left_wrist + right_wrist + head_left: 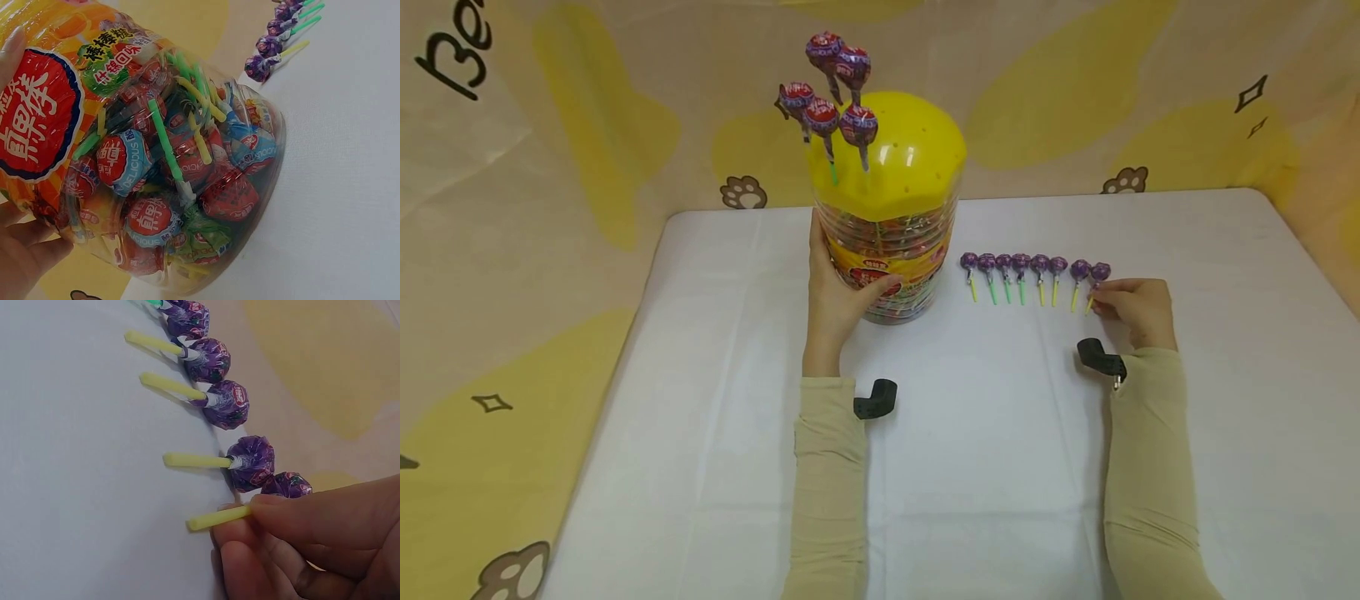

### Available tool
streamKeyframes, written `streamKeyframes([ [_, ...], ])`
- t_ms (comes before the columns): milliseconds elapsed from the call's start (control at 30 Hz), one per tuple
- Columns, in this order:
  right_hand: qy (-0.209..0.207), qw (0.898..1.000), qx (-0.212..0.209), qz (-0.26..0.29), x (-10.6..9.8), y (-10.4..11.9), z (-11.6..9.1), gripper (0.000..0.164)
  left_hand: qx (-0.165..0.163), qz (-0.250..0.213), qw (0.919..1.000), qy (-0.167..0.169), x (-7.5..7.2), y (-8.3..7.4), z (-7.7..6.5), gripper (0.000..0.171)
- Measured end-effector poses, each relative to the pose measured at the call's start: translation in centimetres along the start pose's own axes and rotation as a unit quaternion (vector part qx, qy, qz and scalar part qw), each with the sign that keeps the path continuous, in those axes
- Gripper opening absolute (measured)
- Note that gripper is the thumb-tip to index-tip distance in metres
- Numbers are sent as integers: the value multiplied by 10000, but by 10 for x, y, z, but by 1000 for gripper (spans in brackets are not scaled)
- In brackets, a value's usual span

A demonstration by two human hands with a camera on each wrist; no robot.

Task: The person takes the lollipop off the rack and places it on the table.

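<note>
A clear plastic jar (887, 267) with a domed yellow lid (917, 158) stands on the table, full of wrapped lollipops. My left hand (835, 292) grips its left side, thumb across the orange label; the left wrist view shows fingers (31, 250) against the jar wall. Several purple-wrapped lollipops (1021, 262) lie in a row right of the jar, on yellow or green sticks. At the row's right end, my right hand (1138, 310) pinches the last lollipop (219, 519) by its yellow stick. Its purple head (289, 485) is partly behind my fingers in the right wrist view.
Several purple and red lollipops (859, 125) stick up from the left part of the lid, and small holes dot its surface. A white cloth (970, 483) covers the table. Behind it hangs a patterned backdrop (1060, 92). Black wrist cameras (876, 400) sit on both sleeves.
</note>
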State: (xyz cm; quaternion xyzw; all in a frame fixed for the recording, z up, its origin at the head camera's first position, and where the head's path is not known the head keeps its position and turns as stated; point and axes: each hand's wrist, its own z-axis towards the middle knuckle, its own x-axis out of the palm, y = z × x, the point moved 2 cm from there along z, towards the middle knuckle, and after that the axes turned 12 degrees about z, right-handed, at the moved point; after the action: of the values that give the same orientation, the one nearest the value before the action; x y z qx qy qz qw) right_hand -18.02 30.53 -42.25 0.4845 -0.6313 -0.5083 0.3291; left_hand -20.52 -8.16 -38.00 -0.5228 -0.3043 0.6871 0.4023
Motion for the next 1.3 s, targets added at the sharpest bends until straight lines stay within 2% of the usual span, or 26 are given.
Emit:
streamKeyframes([
  [67, -27, 9999, -21, -135, 2, 0, -1, 30, 6, -15, 10000, 2, 0, 0, 0, 112],
  [167, -95, 9990, -55, -425, 4, 1, 0, 8, 48, -68, 10000, -6, 0, 1, 0, 111],
  [300, -162, 9969, -60, -770, 7, 0, 1, 34, 119, -129, 9998, -29, 0, 1, 0, 111],
  [367, -197, 9960, -75, -866, 7, -1, 2, 39, 157, -140, 9998, -48, 0, 0, 0, 112],
  [600, -302, 9962, -161, -797, 3, -1, 3, 31, 154, -104, 9998, -47, 0, 0, 0, 113],
  [767, -294, 9974, -250, -606, -1, -1, 2, 9, 125, -123, 9998, -32, 0, 0, 0, 112],
  [933, -352, 9959, -279, -779, 0, 0, 1, 9, 122, -94, 9999, -62, 0, 1, 1, 114],
  [1033, -412, 9932, -269, -1058, 1, 1, 1, 29, 116, -74, 9999, -60, 0, 1, 1, 114],
  [1100, -458, 9907, -278, -1253, 0, 1, 0, 35, 99, -68, 9999, -50, 0, 1, 1, 114],
  [1300, -529, 9847, -265, -1637, -1, 0, -1, 36, 74, -104, 9999, -21, 0, 0, 1, 112],
])
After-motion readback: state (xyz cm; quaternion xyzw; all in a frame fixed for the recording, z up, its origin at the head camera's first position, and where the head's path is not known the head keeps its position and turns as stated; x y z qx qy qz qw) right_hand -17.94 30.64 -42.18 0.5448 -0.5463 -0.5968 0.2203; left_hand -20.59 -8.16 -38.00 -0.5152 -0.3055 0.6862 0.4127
